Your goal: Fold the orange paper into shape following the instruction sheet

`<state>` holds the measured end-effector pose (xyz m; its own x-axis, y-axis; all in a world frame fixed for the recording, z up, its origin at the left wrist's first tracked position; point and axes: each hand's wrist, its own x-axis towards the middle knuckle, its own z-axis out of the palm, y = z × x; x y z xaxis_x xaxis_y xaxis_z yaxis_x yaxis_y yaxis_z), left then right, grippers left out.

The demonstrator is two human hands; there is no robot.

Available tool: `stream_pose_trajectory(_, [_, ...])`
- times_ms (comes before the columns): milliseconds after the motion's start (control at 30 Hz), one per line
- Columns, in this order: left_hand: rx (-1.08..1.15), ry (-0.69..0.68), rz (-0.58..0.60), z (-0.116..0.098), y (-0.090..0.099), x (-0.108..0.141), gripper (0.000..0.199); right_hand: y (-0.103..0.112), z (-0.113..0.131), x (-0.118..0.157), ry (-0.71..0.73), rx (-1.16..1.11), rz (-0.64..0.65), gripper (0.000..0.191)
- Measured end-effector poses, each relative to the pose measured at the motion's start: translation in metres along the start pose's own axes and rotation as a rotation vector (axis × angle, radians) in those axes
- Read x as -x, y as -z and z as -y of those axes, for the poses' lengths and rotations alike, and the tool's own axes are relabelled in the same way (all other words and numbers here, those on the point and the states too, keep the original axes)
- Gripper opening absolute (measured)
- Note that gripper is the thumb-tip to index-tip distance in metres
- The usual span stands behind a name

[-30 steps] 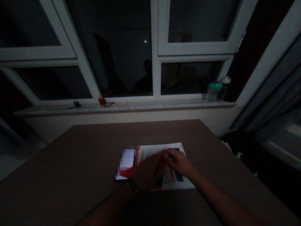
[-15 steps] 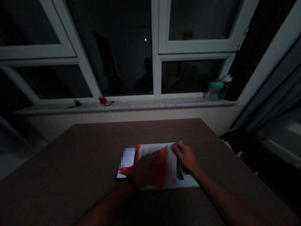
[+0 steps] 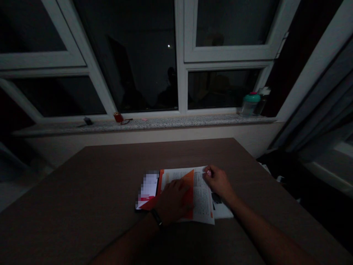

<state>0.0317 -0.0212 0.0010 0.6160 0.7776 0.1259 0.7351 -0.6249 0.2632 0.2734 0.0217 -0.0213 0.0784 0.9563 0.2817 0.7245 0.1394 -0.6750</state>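
On the table [image 3: 110,176], the booklet [image 3: 201,200] lies open near the hands, its orange-red flap [image 3: 188,179] seemingly already folded to a point, while its right-hand page looks skewed and not yet squared over the sheet beneath. The phone [image 3: 148,189] is at the booklet's left side; the left hand [image 3: 172,200] rests palm-down across the flap, fingers spread and gripping nothing, and the right hand [image 3: 220,183] curls around a small pink thing [image 3: 209,173] at the booklet's upper right corner, though whether it also pinches paper I cannot tell.

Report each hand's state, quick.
Left hand: open, spread over the orange sheet.
Right hand: closed on a small pink object, too dim to identify.
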Motion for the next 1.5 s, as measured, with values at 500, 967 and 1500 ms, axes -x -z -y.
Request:
stream_pose_trajectory(500, [-0.053, -0.012, 0.023, 0.000, -0.001, 0.000, 0.050, 0.001, 0.007, 0.001, 0.049, -0.055, 0.028, 0.021])
stream_pose_trajectory(967, [-0.023, 0.000, 0.018, -0.002, -0.001, 0.000, 0.062, -0.001, 0.004, 0.001, 0.076, -0.069, 0.025, 0.023])
stream_pose_trajectory(1500, [-0.056, 0.071, -0.015, 0.001, -0.009, 0.000, 0.064, 0.002, 0.010, 0.004, 0.116, -0.141, -0.008, 0.025])
